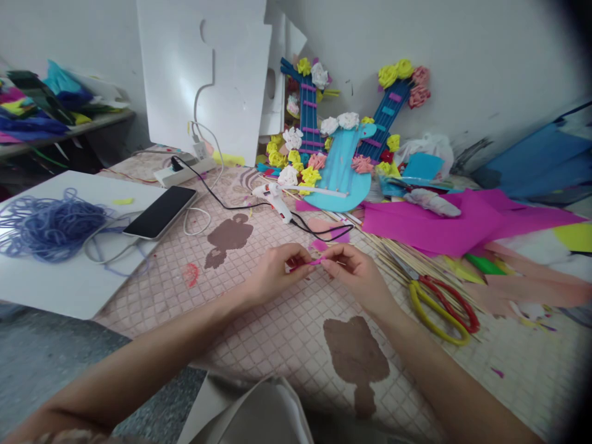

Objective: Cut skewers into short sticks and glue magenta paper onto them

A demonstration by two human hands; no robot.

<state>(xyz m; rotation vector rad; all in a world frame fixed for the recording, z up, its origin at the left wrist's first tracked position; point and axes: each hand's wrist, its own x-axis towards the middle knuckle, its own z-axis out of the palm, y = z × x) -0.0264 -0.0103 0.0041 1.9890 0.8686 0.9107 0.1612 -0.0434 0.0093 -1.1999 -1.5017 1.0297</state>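
Observation:
Between my two hands is a thin pink strip (315, 262), perhaps rolled paper, low over the patterned tablecloth. My left hand (281, 271) pinches its left end between thumb and forefinger. The right end is pinched in the same way by my right hand (352, 269). Just beyond the fingertips lie small pink and purple paper pieces (319, 245). A white glue gun (277, 202) with a black cord rests farther back. To the right of my right hand are scissors (439, 308) with yellow and red handles, on top of thin wooden sticks (393, 256).
Paper-flower decorations (340, 166) lean against the wall. Magenta paper (430, 225) spreads at right. At left, a phone (161, 213) and tangled blue-violet yarn (55, 223) lie on a white board (87, 287). A power strip (185, 172) sits behind, its cords crossing the table.

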